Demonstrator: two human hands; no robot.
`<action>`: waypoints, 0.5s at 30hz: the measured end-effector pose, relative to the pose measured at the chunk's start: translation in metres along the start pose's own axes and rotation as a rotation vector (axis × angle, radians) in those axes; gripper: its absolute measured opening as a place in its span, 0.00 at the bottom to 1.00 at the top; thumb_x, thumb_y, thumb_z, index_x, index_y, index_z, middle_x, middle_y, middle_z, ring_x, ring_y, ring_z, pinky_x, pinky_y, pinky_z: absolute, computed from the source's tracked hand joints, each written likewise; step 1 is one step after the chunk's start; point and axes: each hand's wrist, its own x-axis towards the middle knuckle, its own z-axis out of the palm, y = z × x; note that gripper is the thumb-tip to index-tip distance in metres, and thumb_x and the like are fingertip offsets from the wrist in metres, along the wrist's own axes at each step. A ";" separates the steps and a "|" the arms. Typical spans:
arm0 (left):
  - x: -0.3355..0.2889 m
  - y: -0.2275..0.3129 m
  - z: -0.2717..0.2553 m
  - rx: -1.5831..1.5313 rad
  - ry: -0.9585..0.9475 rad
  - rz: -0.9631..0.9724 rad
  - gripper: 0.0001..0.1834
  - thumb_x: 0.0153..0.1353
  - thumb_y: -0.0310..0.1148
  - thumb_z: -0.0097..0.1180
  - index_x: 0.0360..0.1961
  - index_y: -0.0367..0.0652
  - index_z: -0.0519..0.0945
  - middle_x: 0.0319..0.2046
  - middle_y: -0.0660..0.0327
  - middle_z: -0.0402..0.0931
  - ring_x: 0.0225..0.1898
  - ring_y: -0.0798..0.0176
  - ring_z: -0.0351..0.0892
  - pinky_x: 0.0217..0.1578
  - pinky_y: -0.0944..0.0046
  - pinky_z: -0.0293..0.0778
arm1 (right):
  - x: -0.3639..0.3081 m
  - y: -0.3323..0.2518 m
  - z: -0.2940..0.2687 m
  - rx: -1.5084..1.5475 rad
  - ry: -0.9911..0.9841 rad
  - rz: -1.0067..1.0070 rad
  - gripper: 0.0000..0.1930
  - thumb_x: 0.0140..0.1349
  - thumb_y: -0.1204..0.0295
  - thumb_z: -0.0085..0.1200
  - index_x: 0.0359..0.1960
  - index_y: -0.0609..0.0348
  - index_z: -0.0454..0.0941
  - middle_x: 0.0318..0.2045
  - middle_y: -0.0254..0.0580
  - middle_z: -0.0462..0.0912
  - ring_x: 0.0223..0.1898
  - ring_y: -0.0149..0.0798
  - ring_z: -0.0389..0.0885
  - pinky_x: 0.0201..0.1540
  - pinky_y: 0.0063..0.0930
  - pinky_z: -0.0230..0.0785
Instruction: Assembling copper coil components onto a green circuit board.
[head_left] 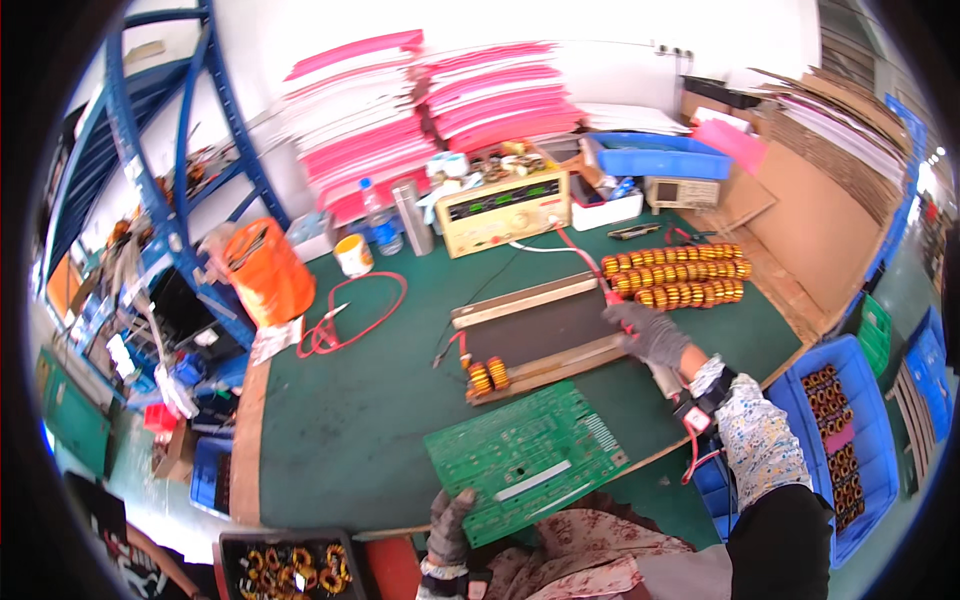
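Workbench spreading out beneath two gloved hands, with a circuit board in the left grip.
Beyond both hands, a dark wooden-railed panel is lying flat; the green circuit board is reaching rightward from the left hand, whose thumb and fingers are pinching its near-left corner. Coil rows are sitting just past the right hand, which is curling at the panel's right end, by a red lead; whether it's gripping that, I can't tell.
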 end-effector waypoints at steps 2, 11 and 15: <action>0.002 0.000 0.003 0.009 -0.054 -0.043 0.25 0.54 0.43 0.59 0.48 0.36 0.74 0.40 0.60 0.77 0.38 0.65 0.77 0.39 0.65 0.74 | 0.010 -0.036 0.046 -0.001 0.089 -0.313 0.29 0.48 0.68 0.59 0.55 0.57 0.66 0.49 0.52 0.73 0.53 0.52 0.70 0.57 0.40 0.62; 0.004 -0.016 -0.009 -0.089 -0.095 -0.011 0.24 0.57 0.40 0.59 0.51 0.37 0.72 0.41 0.61 0.77 0.39 0.67 0.77 0.39 0.68 0.74 | 0.039 -0.123 0.118 0.013 -0.071 -0.184 0.24 0.46 0.73 0.59 0.47 0.56 0.68 0.41 0.55 0.74 0.46 0.55 0.73 0.50 0.42 0.65; 0.006 -0.008 -0.004 -0.087 -0.166 -0.031 0.23 0.60 0.40 0.56 0.52 0.38 0.72 0.44 0.62 0.76 0.43 0.67 0.75 0.44 0.66 0.72 | -0.016 -0.064 0.116 0.715 0.049 -0.040 0.19 0.51 0.70 0.58 0.44 0.58 0.70 0.33 0.42 0.76 0.37 0.38 0.76 0.42 0.31 0.70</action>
